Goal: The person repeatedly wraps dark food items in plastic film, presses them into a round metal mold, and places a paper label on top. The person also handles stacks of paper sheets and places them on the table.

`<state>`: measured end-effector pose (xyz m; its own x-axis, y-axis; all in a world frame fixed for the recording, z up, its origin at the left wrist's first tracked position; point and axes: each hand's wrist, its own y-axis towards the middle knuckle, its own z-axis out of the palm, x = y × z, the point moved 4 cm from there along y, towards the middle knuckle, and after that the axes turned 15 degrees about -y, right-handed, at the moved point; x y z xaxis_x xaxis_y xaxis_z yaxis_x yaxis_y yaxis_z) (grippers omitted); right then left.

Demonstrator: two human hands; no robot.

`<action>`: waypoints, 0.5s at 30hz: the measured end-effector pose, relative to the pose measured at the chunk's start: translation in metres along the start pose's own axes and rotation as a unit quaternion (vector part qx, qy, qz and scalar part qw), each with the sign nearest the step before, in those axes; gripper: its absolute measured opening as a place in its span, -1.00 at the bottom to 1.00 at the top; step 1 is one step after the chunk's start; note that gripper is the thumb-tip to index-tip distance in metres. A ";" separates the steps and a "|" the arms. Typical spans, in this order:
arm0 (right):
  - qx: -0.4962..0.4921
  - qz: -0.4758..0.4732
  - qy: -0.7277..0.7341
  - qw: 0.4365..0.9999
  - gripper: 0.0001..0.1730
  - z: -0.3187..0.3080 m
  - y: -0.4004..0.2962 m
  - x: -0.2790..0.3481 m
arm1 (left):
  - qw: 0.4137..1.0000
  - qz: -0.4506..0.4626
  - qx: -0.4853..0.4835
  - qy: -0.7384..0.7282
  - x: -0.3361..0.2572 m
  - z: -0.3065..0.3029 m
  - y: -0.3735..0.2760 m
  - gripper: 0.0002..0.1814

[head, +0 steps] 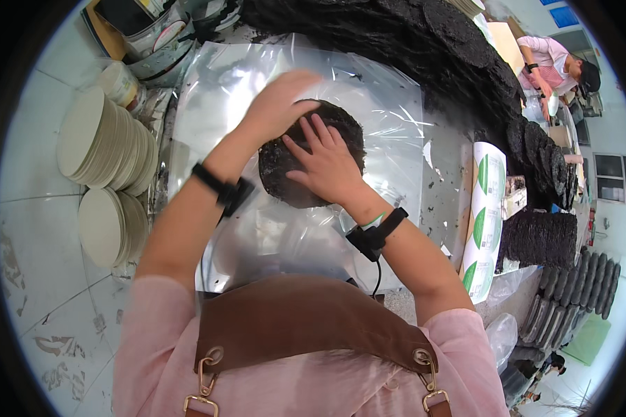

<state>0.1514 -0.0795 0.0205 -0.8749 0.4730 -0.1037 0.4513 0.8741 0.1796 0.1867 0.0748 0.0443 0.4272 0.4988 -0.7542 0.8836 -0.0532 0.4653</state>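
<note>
A round black cake, apparently dried seaweed (276, 180), lies on a stack of clear plastic bags or film (391, 250) in front of me. My right hand (326, 161) rests palm down across the cake, fingers spread. Over the cake's upper left edge is my left hand (284, 101), blurred, with its thumb apart from the fingers. Whether the left thumb touches the cake I cannot tell. Neither hand grasps anything. Parts of the cake are hidden under both hands.
Round pale card discs (83, 138) stand in stacks at the left. A long heap of black seaweed cakes (396, 36) runs along the back and right. A printed green-and-white label sheet (482, 224) lies at the right. Another person (548, 68) works at the far right.
</note>
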 end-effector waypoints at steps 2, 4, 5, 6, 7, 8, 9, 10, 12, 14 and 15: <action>0.016 0.004 0.007 1.000 -0.29 0.003 -0.001 0.001 | 0.989 -0.043 0.133 -0.043 0.008 0.031 0.018 -0.83; 0.011 0.003 0.006 1.000 -0.29 0.009 -0.003 0.002 | 0.984 -0.034 0.171 -0.031 0.012 0.045 0.019 -0.88; 0.009 0.002 0.007 1.000 -0.29 0.011 -0.004 0.002 | 0.982 -0.039 0.182 -0.019 0.017 0.045 0.020 -0.88; 0.010 0.004 0.011 1.000 -0.30 0.007 -0.003 -0.002 | 0.979 -0.047 0.198 -0.013 0.014 0.046 0.020 -0.88; 0.018 0.011 0.022 1.000 -0.30 0.011 -0.005 -0.001 | 0.975 -0.056 0.213 -0.006 0.012 0.048 0.017 -0.87; 0.027 0.017 0.034 0.999 -0.31 0.015 -0.008 0.000 | 0.971 0.003 0.235 0.031 0.009 0.052 0.011 -0.87; 0.033 0.020 0.042 0.998 -0.31 0.017 -0.008 -0.001 | 0.969 0.020 0.240 0.058 0.010 0.055 0.011 -0.87; 0.025 0.017 0.039 0.999 -0.32 0.017 -0.008 -0.001 | 0.965 0.037 0.244 0.086 0.012 0.059 0.012 -0.87; 0.025 0.014 0.026 0.999 -0.32 0.021 -0.008 -0.003 | 0.955 0.087 0.253 0.132 0.012 0.065 0.012 -0.88; 0.031 0.013 0.020 0.999 -0.32 0.026 -0.010 -0.001 | 0.938 0.153 0.262 0.169 0.008 0.069 0.008 -0.88; 0.032 0.012 0.018 0.999 -0.32 0.028 -0.009 0.001 | 0.939 0.143 0.257 0.178 0.009 0.067 0.009 -0.89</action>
<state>0.1516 -0.0834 -0.0090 -0.8686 0.4914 -0.0642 0.4822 0.8679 0.1189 0.2114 0.0214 0.0105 0.6511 0.6530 -0.3869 0.7571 -0.5946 0.2706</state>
